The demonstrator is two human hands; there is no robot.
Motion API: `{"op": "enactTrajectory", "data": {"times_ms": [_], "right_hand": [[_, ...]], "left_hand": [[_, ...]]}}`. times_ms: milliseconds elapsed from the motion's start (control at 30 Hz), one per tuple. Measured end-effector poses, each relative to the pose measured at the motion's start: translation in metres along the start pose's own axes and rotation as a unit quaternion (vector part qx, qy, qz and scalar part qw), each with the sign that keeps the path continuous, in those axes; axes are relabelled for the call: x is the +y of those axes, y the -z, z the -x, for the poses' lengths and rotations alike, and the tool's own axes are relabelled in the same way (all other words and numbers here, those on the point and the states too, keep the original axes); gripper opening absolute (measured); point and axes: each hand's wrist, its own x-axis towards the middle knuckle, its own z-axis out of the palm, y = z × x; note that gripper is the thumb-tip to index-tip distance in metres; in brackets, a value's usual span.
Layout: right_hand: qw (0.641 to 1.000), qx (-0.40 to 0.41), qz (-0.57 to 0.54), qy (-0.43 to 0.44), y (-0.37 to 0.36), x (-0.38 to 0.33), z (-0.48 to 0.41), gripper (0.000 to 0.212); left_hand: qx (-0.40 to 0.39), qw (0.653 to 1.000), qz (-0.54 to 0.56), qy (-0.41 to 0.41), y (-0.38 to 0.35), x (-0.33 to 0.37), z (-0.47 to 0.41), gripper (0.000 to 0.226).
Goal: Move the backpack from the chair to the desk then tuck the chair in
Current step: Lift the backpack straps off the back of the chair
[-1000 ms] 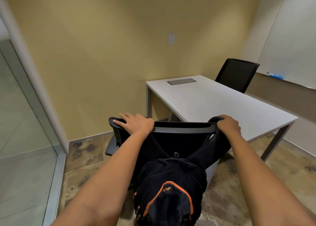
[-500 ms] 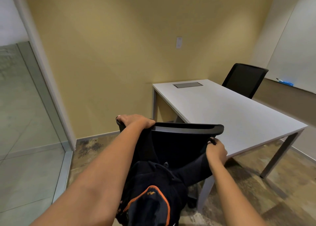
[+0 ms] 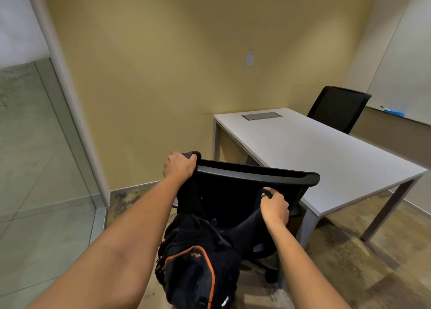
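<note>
The left hand (image 3: 178,167) grips a strap at the top left corner of the chair (image 3: 251,192) back; the right hand (image 3: 275,207) holds the other strap lower down. The backpack (image 3: 198,262) hangs behind the chair, beside the white bench (image 3: 326,152).

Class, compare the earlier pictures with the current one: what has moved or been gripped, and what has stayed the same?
The right hand left the top rail of the near chair and came down, pulling the backpack strap off that corner. The left hand stays on the other corner. The backpack still hangs behind the chair; the desk stays bare.
</note>
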Motion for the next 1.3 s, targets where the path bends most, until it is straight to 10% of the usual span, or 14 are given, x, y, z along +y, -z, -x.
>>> {"op": "enactTrajectory", "data": {"times_ms": [667,1000,1300], "right_hand": [[0.998,0.010,0.047,0.052,-0.053,-0.041,0.034,0.024],[0.897,-0.220,0.141,0.356,-0.117,-0.122,0.096,0.068],[0.913,-0.181,0.012,0.366,-0.156,-0.167,0.133,0.024]], "left_hand": [[-0.058,0.874,0.429,0.220,0.011,-0.073,-0.042,0.041],[-0.058,0.913,0.398,0.069,0.068,-0.053,-0.047,0.031],[-0.128,0.900,0.417,-0.002,0.133,-0.091,-0.074,0.042]]}}
